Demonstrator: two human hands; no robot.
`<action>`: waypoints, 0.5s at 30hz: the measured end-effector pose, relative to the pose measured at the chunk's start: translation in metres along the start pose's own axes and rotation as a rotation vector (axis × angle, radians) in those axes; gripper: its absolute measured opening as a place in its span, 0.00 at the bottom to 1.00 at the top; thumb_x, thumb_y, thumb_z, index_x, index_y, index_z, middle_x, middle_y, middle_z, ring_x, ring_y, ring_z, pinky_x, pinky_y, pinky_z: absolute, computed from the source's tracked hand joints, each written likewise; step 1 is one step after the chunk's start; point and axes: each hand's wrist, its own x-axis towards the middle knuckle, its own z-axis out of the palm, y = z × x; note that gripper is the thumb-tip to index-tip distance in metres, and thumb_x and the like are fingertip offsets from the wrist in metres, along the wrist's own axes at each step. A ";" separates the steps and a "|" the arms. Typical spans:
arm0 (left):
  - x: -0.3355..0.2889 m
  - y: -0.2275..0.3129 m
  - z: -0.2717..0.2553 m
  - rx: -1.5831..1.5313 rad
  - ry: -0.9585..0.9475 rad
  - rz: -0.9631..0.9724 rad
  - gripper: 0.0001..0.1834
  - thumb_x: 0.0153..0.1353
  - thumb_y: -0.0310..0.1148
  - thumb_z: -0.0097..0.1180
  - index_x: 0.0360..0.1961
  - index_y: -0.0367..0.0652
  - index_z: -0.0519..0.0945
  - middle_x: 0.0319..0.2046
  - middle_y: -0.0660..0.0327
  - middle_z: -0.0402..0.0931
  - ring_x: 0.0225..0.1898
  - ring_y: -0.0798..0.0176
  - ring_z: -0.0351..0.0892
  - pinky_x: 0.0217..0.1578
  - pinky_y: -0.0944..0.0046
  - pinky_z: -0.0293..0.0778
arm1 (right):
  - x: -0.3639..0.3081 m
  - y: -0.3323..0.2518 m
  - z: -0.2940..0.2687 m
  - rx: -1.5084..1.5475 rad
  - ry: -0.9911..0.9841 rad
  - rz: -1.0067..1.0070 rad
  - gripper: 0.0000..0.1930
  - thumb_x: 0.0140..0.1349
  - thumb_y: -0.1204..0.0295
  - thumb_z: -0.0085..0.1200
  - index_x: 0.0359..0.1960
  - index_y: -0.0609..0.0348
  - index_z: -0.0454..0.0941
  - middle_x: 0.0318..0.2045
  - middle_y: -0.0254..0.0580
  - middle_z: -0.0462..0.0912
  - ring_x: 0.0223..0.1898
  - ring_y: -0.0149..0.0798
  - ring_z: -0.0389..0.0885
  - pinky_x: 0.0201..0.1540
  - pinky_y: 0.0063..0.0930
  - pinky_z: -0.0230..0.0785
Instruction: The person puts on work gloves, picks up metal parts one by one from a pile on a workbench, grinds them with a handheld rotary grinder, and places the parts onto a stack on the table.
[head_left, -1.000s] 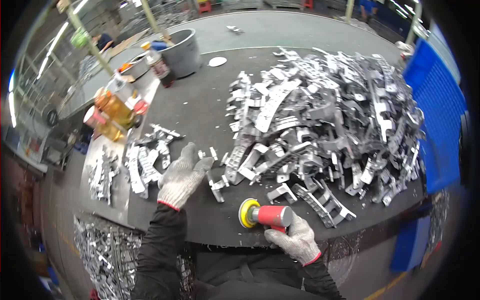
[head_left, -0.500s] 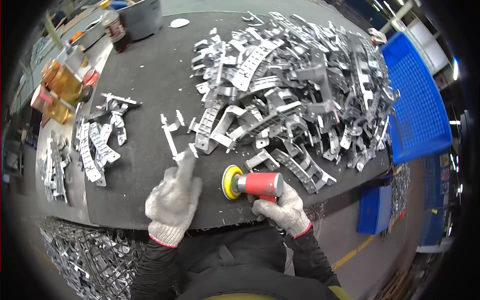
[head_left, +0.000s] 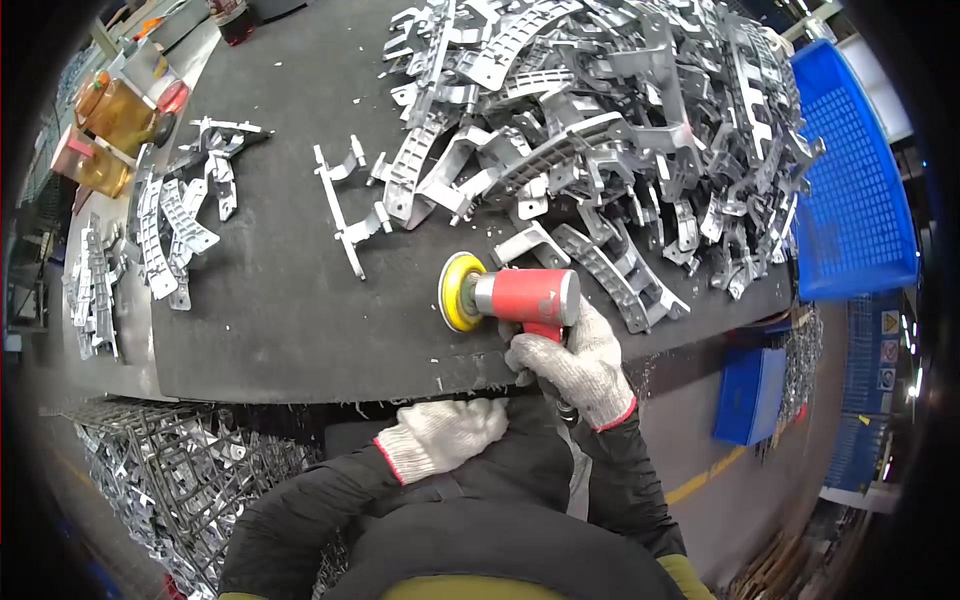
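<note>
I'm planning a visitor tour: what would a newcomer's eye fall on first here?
Most likely the big heap of silvery metal parts on the right side of the dark table. Next comes the red sander with its yellow disc, held in the gloved right hand near mid-picture. The bright blue basket, right of the heap, also stands out.

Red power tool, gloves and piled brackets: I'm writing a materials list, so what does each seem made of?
Red power tool: painted metal or plastic, semi-gloss; the look leaves it open. Its silvery collar looks metallic.
Gloves: probably cotton or similar yarn, matt off-white; knit texture shows.
Piled brackets: metal, perhaps cast aluminium, apparently unpainted; silvery grey with bright glints.
</note>
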 end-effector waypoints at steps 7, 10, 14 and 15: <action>-0.048 -0.004 -0.011 0.018 0.088 -0.155 0.11 0.63 0.36 0.57 0.44 0.45 0.79 0.19 0.70 0.69 0.14 0.69 0.70 0.15 0.63 0.66 | 0.000 0.005 -0.001 -0.084 0.020 -0.073 0.27 0.57 0.77 0.67 0.61 0.59 0.76 0.45 0.34 0.84 0.42 0.26 0.80 0.44 0.25 0.76; -0.051 0.004 -0.014 -0.048 0.061 -0.191 0.11 0.61 0.32 0.55 0.45 0.44 0.79 0.19 0.69 0.70 0.16 0.66 0.74 0.18 0.58 0.68 | -0.002 0.005 0.001 -0.021 0.019 -0.080 0.27 0.58 0.77 0.66 0.60 0.60 0.76 0.44 0.35 0.84 0.40 0.26 0.80 0.41 0.24 0.76; -0.094 -0.003 -0.009 -0.195 -0.138 -0.409 0.11 0.63 0.36 0.56 0.45 0.46 0.77 0.21 0.63 0.76 0.22 0.62 0.82 0.20 0.54 0.74 | -0.004 -0.008 0.007 0.001 0.046 -0.020 0.25 0.57 0.76 0.66 0.58 0.60 0.77 0.41 0.36 0.85 0.32 0.26 0.81 0.32 0.22 0.75; -0.096 -0.006 -0.008 -0.189 -0.131 -0.407 0.11 0.63 0.36 0.56 0.45 0.46 0.77 0.21 0.63 0.76 0.22 0.62 0.82 0.20 0.54 0.74 | -0.006 -0.014 0.009 -0.021 0.051 0.006 0.24 0.57 0.76 0.66 0.57 0.61 0.77 0.40 0.37 0.85 0.30 0.26 0.81 0.30 0.22 0.75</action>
